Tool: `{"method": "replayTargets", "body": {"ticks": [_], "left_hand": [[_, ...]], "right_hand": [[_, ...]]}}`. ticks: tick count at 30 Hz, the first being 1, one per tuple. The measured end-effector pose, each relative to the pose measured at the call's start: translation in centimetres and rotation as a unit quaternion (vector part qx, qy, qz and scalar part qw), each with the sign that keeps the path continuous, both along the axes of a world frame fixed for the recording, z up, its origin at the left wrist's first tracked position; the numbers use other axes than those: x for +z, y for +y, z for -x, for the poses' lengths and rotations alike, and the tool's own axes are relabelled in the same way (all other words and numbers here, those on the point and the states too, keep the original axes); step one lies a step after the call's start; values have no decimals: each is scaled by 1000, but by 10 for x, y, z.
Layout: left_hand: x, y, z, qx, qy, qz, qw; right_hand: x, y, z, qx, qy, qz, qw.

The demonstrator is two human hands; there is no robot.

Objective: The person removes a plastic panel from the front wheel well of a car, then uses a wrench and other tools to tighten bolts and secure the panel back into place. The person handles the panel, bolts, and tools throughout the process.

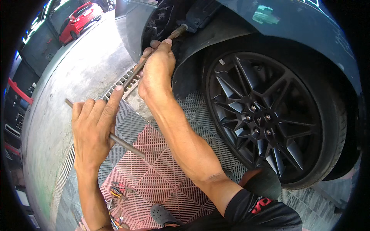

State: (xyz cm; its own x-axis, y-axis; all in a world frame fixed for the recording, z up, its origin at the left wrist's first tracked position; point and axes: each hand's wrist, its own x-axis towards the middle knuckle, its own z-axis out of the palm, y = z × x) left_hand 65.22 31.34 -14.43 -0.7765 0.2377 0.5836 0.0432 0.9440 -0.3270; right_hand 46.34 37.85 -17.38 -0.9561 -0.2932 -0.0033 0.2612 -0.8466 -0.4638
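A long T-handle socket wrench (131, 78) reaches up and to the right into the open gap at the car's front wheel arch. Its socket end (178, 31) meets a fastener beside the dark arch liner (194, 48). My left hand (92, 129) is closed round the crossbar (127, 145), with the index finger laid along the shaft. Farther up, my right hand (158, 71) grips the shaft just below the socket. The fastener's head is hidden inside the socket.
A black multi-spoke wheel (266, 119) stands at right under the blue-grey fender (308, 34). Pliers (122, 188) and other hand tools lie on the red and grey grid floor (165, 165), near a grey clog (162, 213). A red car (83, 19) is parked far left.
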Motion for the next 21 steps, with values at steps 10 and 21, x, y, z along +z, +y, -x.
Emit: {"method": "replayTargets", "body": {"ticks": [10, 21], "left_hand": [[37, 27, -1, 70, -10, -100, 992], [30, 24, 12, -38, -27, -824, 564]], "right_hand": [[11, 15, 1, 56, 26, 97, 993], [12, 21, 16, 65, 52, 67, 994]]}}
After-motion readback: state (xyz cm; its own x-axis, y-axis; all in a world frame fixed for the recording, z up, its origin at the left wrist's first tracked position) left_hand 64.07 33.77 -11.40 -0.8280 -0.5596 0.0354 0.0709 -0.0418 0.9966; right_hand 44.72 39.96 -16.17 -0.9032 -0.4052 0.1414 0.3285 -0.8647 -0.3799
